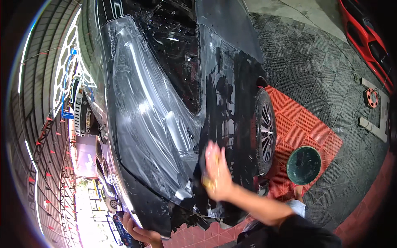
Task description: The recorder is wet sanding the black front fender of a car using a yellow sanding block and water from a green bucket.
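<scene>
A dark car body (144, 103) fills the middle, with milky, streaky wetness on its panel and a dark glass pane (173, 49) above. My right hand (216, 173) is closed on a yellow sponge (206, 180) and presses it against the lower side panel, slightly blurred. My left hand (138, 231) grips the car's lower corner at the bottom left, fingers curled round the edge. A ragged dark edge (194, 220) runs along the bottom of the bodywork. The car's wheel (266, 132) shows to the right.
A green bucket (304, 151) stands on orange floor grating (297, 120) by the wheel, near my foot (298, 191). A red vehicle (364, 41), a reel (371, 98) and metal rails (372, 128) are at right. Other vehicles (82, 109) stand at left under a roof with strip lights.
</scene>
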Demonstrator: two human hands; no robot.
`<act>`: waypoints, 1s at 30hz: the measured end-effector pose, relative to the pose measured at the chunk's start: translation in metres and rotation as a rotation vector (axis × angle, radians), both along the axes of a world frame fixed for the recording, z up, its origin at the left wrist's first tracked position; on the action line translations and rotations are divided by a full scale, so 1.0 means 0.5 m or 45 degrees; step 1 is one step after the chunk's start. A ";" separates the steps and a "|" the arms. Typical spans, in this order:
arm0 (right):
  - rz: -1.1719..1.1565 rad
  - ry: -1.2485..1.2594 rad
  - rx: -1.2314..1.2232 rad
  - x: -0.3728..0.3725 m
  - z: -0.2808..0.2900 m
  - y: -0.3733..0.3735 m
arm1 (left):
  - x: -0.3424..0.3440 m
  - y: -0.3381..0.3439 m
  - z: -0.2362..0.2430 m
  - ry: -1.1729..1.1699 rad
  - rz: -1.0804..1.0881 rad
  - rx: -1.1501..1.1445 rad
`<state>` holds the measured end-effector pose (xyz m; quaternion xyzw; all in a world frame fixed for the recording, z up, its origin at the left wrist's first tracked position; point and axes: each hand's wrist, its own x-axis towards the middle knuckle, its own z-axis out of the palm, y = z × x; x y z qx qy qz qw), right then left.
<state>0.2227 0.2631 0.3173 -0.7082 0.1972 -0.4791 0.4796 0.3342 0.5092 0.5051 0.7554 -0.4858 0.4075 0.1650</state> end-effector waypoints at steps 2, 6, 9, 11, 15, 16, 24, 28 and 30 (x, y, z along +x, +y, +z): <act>-0.411 0.101 -0.260 0.060 -0.038 -0.250 | 0.000 -0.020 -0.019 0.004 -0.007 0.015; -0.432 -0.094 0.050 0.102 -0.006 -0.406 | -0.030 -0.058 -0.003 0.033 -0.076 -0.045; -0.077 -0.073 0.056 0.049 0.010 -0.024 | -0.029 -0.029 0.023 -0.044 0.048 -0.033; -0.023 -0.007 0.122 0.004 -0.021 0.019 | -0.033 -0.034 0.005 -0.010 0.055 -0.004; -0.418 -0.057 0.006 0.085 0.004 -0.397 | -0.020 -0.030 -0.018 -0.032 0.048 0.042; -0.470 -0.086 0.080 0.090 0.000 -0.477 | -0.021 -0.042 -0.024 -0.013 0.027 0.052; -0.022 -0.002 0.012 0.011 -0.028 0.003 | -0.039 -0.039 0.010 -0.095 0.114 0.071; -0.399 -0.029 -0.090 0.070 0.013 -0.447 | -0.035 -0.049 -0.015 -0.078 0.100 0.091; -0.418 -0.096 0.013 0.086 0.034 -0.496 | -0.033 -0.056 -0.010 -0.071 0.062 0.070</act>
